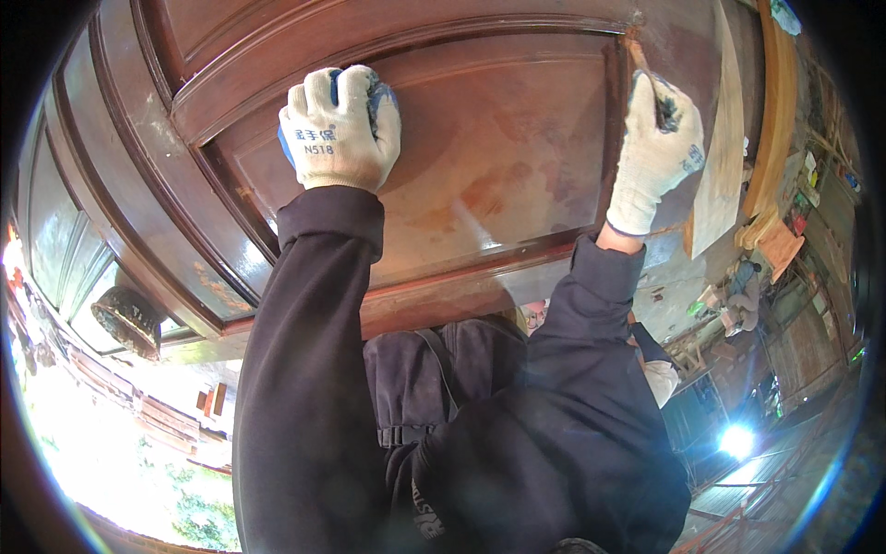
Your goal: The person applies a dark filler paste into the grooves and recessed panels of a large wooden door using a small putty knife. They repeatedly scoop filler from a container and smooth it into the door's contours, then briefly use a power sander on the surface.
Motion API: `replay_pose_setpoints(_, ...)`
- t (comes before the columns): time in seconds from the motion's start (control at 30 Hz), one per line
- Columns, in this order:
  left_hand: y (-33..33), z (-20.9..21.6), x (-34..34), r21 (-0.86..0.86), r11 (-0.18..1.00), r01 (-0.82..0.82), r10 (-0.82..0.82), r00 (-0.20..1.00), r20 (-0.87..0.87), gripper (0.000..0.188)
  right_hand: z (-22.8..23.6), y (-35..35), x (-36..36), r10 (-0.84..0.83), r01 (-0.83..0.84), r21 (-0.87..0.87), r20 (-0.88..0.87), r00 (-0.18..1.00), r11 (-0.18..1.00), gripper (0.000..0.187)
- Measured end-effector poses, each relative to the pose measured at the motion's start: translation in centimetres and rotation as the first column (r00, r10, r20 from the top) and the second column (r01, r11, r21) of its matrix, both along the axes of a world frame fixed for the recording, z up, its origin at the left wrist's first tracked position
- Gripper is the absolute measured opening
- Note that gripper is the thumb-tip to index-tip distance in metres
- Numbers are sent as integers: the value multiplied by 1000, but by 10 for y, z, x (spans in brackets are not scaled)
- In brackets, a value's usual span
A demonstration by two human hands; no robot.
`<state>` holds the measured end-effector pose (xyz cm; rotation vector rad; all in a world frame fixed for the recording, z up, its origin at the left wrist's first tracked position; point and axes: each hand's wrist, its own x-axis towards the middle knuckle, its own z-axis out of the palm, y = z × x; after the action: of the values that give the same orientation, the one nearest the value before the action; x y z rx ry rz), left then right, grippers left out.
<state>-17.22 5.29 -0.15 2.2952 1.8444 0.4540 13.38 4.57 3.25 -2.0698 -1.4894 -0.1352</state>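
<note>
Brush [643, 66] sits in the right hand [652, 157], fingers wrapped tight round the handle, bristle end at the top right corner of the recessed panel on the brown wooden door [480, 157] lying flat under both arms. Left hand [340, 127] rests knuckles-up on the panel, fingers curled over something blue, can't tell what. Risks: wet finish looks patchy near the panel centre; the left glove could smear it if it slides. Brush could overload the corner groove and pool. Both arms extended, dark sleeves reaching forward, right wrist cocked inward.
</note>
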Motion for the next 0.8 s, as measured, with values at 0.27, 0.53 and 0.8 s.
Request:
replay_pose_setpoints(0.27, 1, 1, 1, -14, 1000, -1, 2, 1000, 8, 27, -13, 5, -13, -25, 26, -12, 69, 997, 1000, 14)
replay_pose_setpoints(0.53, 0, 4, 1, -14, 1000, 0, 0, 1000, 3, 27, -25, 3, -12, -18, 6, 79, 147, 989, 997, 12)
replay_pose_setpoints(0.8, 0, 5, 1, -13, 1000, -8, 8, 1000, 5, 26, -24, 4, -8, 0, -11, 70, 162, 987, 997, 13)
